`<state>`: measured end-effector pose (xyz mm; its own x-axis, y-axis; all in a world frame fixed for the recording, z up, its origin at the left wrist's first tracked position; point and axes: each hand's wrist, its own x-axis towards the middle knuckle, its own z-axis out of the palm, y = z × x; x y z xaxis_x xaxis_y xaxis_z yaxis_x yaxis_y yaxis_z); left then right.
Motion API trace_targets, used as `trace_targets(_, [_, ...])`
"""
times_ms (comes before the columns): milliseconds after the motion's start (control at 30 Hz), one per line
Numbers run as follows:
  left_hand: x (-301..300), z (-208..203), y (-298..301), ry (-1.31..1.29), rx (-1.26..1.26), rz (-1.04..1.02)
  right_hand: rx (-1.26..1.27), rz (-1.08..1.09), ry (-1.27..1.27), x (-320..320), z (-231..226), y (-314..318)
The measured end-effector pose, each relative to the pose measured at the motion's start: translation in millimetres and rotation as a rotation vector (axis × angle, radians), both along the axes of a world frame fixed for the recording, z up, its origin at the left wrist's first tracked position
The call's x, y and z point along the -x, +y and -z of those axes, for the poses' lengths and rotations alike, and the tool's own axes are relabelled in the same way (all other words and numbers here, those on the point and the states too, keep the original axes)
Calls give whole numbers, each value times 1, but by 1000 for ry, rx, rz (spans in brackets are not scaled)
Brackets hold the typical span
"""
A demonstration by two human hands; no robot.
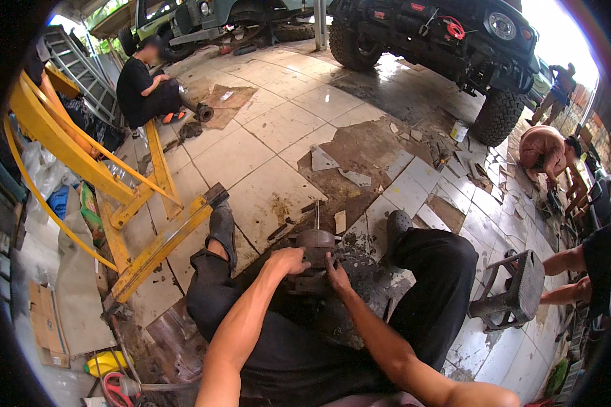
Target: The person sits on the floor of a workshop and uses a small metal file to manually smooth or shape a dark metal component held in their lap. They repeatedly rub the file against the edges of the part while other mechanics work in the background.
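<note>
Between my legs a dark, greasy cylindrical metal part [316,240] stands on the stained floor, with a blocky lower section under its round top. A thin metal rod [317,216] shows just beyond its top edge; whether it is joined to the part I cannot tell. My left hand [290,260] grips the part's left side, fingers curled against it. On the right side my right hand [337,275] clasps it with the thumb pointing up. The undersides of both hands are hidden.
A yellow steel hoist frame [163,251] stands at left, with a red-handled tool [117,390] and yellow bottle [108,363] nearby. A grey plastic stool [516,288] is at right. Broken tiles [404,186] lie ahead before a black off-road vehicle [448,41]. Several other people are around.
</note>
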<state>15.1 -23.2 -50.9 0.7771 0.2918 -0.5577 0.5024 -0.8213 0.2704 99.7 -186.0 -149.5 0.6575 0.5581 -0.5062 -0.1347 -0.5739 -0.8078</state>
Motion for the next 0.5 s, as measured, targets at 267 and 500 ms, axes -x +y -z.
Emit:
trace_targets(267, [0, -1, 1, 22, -1, -4, -1, 21, 31, 8, -13, 1])
trace_targets(500, [4, 2, 5, 42, -7, 0, 61, -6, -55, 32, -42, 1])
